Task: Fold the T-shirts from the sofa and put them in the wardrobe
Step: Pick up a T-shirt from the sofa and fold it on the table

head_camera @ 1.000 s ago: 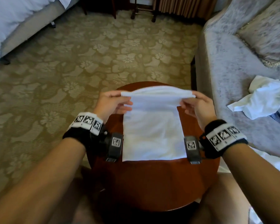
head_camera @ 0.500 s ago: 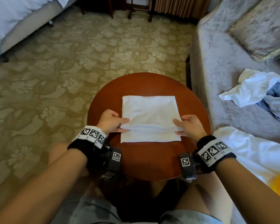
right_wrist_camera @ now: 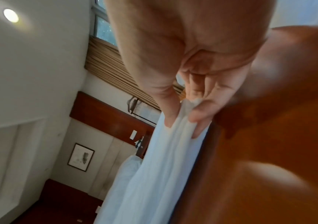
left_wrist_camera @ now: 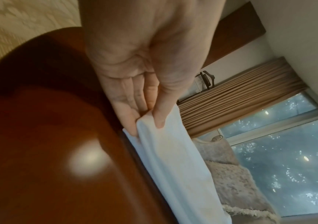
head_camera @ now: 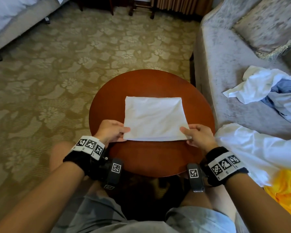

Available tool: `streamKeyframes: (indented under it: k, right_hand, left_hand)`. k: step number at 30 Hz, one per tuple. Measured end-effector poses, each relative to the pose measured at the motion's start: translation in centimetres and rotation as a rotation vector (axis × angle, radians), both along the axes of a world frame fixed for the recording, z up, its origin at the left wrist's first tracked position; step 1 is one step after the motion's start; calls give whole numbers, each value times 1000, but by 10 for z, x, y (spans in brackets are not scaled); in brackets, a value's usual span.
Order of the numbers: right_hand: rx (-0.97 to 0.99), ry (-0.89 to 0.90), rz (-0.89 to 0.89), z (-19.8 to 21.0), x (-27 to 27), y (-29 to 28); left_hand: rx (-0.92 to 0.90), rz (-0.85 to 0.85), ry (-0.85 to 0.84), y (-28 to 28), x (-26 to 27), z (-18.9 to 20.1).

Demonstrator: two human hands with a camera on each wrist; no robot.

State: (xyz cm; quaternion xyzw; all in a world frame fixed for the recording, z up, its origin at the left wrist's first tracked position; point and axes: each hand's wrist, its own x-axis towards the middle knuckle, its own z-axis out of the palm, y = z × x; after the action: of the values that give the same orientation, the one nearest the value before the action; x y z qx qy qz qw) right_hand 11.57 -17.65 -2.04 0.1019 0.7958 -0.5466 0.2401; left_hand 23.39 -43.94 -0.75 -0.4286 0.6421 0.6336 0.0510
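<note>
A white T-shirt (head_camera: 154, 118) lies folded into a rectangle on the round red-brown wooden table (head_camera: 141, 162). My left hand (head_camera: 113, 132) pinches its near left corner, thumb on top and fingers beneath, as the left wrist view shows (left_wrist_camera: 148, 119). My right hand (head_camera: 196, 136) pinches the near right corner of the T-shirt (right_wrist_camera: 164, 159) the same way. More loose T-shirts lie on the grey sofa (head_camera: 225, 64) to the right: a white one over a blue one (head_camera: 262, 86), another white one (head_camera: 259, 148) and a yellow one (head_camera: 286, 190).
Patterned beige carpet (head_camera: 57, 81) spreads to the left and beyond the table. A bed with white linen (head_camera: 10, 14) stands at the far left. A cushion (head_camera: 267, 26) sits on the sofa's back. Dark furniture legs (head_camera: 141, 7) stand at the far wall.
Both hands carried the shirt's far edge toward me and laid it over the near half, making a shorter rectangle. They now pinch the near corners, and the camera has tilted downward.
</note>
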Motion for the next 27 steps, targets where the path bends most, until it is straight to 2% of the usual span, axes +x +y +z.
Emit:
streamKeyframes:
  k: [3,6,11,17,19,22,25,27]
  right_hand:
    - [6,146,22,15,-7,-2]
    - [-9,152,23,13,-14,-5]
    - [149,59,85,-13,-8,-1]
    - [334,68,227,-9,-22,-1]
    - [329,85,222,-5,-28,-4]
    - [336,190,184,3,-38,-15]
    - [385,371,253,5,-48,-34]
    - [390,408,284,2,-56,-48]
  left_hand:
    - [28,17,100,-1,-4,11]
    - [-33,42,128,0,-8,11]
    - [-134,-52,-79,6,-1,-10]
    - [-191,-263,-164,-5,-11,4]
    - [-167,-288,-153,-11,-19,9]
    - [-145,-221,-107,-18,-36,9]
    - [-240,-94,-51,-21,-56,6]
    - [-286,-27,-40,-21,-68,6]
